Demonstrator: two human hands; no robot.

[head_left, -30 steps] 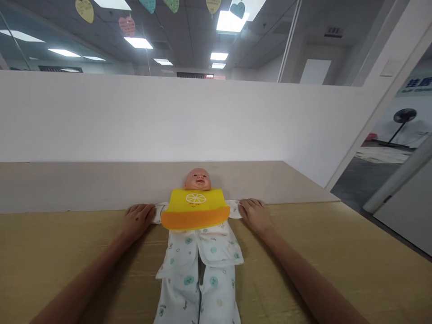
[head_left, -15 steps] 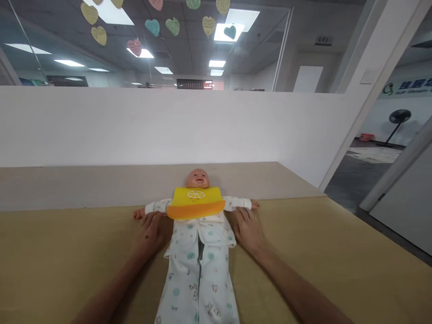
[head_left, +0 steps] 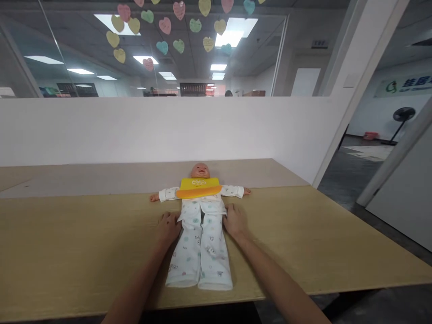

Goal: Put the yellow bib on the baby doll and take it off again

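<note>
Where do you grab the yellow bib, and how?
Probably by both ends of its orange lower edge, coming from the near side, left hand on one end, right hand on the other. The bib lies pattern up on the doll; that wide edge faces the hands, and its ends reach the sleeves.

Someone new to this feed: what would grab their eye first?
Probably the yellow and orange bib, bright on the chest of the doll lying face up on the table. Next, the left hand and right hand, one at each side of its white printed clothes. Higher up, heart-shaped notes dot the glass above the white wall.
</note>
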